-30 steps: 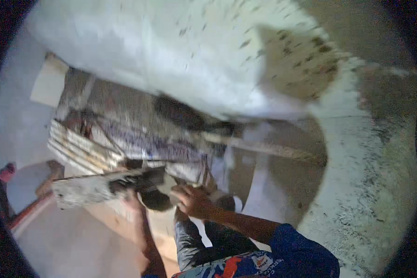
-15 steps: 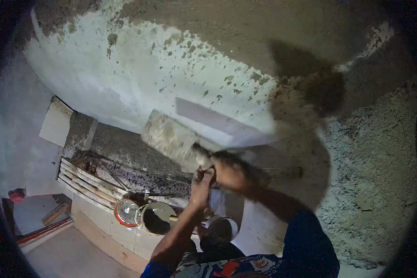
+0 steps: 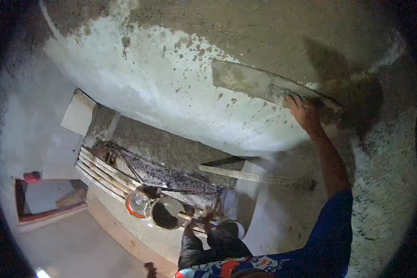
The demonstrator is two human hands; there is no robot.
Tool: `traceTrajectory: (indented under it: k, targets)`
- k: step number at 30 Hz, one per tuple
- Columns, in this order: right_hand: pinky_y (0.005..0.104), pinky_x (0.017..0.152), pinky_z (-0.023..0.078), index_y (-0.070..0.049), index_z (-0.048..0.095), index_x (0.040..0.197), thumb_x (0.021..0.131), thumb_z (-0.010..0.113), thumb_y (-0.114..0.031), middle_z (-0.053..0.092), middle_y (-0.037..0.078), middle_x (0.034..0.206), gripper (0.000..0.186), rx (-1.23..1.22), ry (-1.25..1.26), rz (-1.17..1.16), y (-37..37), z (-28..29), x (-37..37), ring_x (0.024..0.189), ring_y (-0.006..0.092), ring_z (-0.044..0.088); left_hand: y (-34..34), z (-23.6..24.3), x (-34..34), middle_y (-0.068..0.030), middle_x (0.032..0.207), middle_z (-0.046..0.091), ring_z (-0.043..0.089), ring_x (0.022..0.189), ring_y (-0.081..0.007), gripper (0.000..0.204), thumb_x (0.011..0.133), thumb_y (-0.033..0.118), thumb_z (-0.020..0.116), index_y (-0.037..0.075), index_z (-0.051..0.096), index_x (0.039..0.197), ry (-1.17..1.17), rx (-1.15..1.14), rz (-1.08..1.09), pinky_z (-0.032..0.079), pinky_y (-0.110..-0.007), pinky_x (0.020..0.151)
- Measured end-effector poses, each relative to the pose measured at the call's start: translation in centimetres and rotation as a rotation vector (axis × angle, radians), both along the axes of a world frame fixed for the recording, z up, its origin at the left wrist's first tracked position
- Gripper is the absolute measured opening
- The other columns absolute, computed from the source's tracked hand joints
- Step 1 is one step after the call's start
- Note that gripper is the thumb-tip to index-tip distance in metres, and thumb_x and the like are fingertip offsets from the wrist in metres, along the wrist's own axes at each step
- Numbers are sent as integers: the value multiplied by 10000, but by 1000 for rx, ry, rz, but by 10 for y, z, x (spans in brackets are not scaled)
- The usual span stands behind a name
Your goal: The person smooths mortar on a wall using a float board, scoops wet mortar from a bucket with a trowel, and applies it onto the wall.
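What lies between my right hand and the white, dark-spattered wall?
A long, flat, greyish rectangular board, held in your right hand; the head view shows it.

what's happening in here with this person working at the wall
A person's right hand holds a long flat board up to the wall, where rough grey-brown coating meets a pale, spattered area. Lower down, a round bucket with dark material inside stands next to a clear container with an orange rim, near some pale slats. The wall is only partly coated at this moment.
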State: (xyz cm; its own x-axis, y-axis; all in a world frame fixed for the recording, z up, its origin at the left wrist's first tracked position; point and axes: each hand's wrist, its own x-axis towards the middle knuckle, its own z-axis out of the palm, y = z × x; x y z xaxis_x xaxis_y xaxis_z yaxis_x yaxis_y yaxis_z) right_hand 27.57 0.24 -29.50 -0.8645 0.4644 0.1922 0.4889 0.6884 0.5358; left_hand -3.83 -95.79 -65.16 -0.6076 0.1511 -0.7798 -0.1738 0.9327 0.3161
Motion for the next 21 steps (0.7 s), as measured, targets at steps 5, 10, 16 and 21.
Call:
traceTrajectory:
  k: [5, 10, 16, 21]
  targets:
    - [397, 692, 542, -90, 472, 1241, 801, 597, -117, 617, 156, 1006, 458, -34, 90, 74, -19, 59, -220, 871, 307, 646, 97, 51, -131, -102, 1260, 493, 495, 1086, -168, 342, 968, 204, 492, 23, 486, 1259, 251, 489, 348, 430, -306, 937]
    - [422, 674, 533, -92, 445, 1255, 837, 557, -125, 609, 184, 1015, 434, -174, 215, 31, 2, 53, -242, 851, 354, 642, 304, 184, -188, -220, 1246, 561, 536, 1164, -289, 403, 944, 217, 523, -73, 519, 1225, 463, 362, -208, 389, -346, 999]
    - [392, 787, 534, -120, 476, 1296, 767, 709, -231, 621, 154, 1115, 589, -28, 43, -59, -4, -18, -56, 910, 328, 646, -115, 80, -22, -126, 999, 617, 573, 913, -240, 306, 943, 220, 488, -20, 593, 1100, 437, -263, 56, 463, -366, 827]
    - [392, 777, 540, -121, 454, 1316, 824, 655, -282, 613, 168, 1159, 555, 10, 15, -104, -8, 8, -89, 915, 330, 651, -112, 62, -1, -129, 1117, 603, 560, 994, -231, 346, 965, 226, 466, -24, 557, 1186, 210, -101, 217, 453, -355, 882]
